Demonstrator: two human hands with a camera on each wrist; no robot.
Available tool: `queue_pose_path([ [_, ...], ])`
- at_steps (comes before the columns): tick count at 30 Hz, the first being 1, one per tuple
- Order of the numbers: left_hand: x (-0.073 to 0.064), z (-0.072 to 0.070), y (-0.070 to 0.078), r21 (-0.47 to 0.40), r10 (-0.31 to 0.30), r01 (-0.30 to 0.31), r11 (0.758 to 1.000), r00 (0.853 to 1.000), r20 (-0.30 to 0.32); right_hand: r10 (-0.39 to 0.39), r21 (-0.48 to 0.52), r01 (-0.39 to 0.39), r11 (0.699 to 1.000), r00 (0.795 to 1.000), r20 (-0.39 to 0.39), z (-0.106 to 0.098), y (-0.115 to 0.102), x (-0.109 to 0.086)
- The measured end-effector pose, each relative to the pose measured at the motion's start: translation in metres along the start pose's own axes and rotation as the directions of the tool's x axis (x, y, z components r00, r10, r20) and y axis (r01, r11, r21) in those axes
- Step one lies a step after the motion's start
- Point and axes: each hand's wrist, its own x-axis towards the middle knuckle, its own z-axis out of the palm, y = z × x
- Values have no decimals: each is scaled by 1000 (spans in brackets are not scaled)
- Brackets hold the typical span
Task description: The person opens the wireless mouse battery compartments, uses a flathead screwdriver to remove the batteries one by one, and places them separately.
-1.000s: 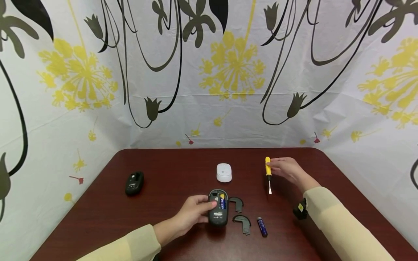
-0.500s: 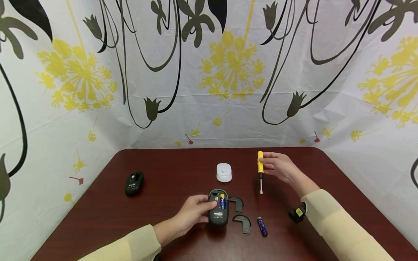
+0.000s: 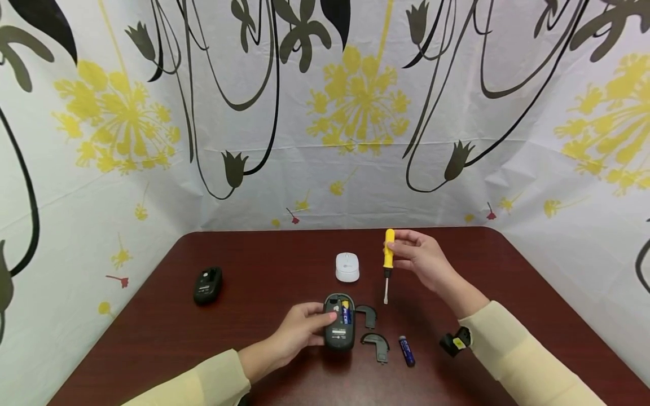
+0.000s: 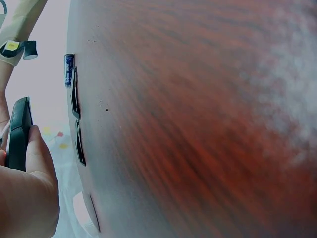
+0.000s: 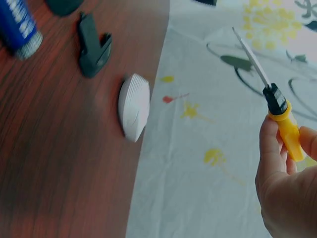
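My left hand (image 3: 299, 330) grips a dark computer mouse (image 3: 339, 337), its underside toward the head camera. The mouse's battery bay lies uncovered with one blue-and-yellow battery (image 3: 346, 313) inside, and my thumb rests across its left edge. In my right hand (image 3: 424, 259) is a yellow-handled screwdriver (image 3: 389, 251), pinched between thumb and fingers with the flat blade pointing down at the table. Two grey hook-shaped battery covers (image 3: 369, 317) lie just right of the mouse. Beside them is a loose blue battery (image 3: 407, 351). The left wrist view shows the held mouse (image 4: 19, 134) from its side.
A white mouse (image 3: 347, 267) sits behind the held one, left of the screwdriver. Far to the left lies another black mouse (image 3: 207, 286). The brown table (image 3: 269, 256) ends at a patterned cloth (image 3: 284, 192) hanging behind it.
My right hand has carried the screwdriver leftward and slightly up, nearer to the white mouse. My left hand holds the dark mouse in the same place.
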Motion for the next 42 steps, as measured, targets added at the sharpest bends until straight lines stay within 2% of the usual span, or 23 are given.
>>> queue_pose_path([
  [12,-1,2,1,2,0,0,1000,1000,11,-100,-28,100,995,995,-4,37,-8,-15],
  [22,-1,3,3,7,-9,9,1000,1000,16,-275,-88,271,958,961,-34,58,-5,-24],
  [28,-1,4,3,7,-24,24,1000,1000,12,-382,-116,376,919,924,-31,65,-3,-28],
  [30,0,4,3,7,-28,28,1000,1000,11,-425,-132,419,898,905,-16,67,-2,-29],
  [37,1,3,2,19,-29,28,999,1000,8,-566,-208,565,798,822,60,73,3,-33],
  [42,1,4,2,20,-25,25,999,1000,9,-604,-216,611,762,790,106,75,5,-36],
])
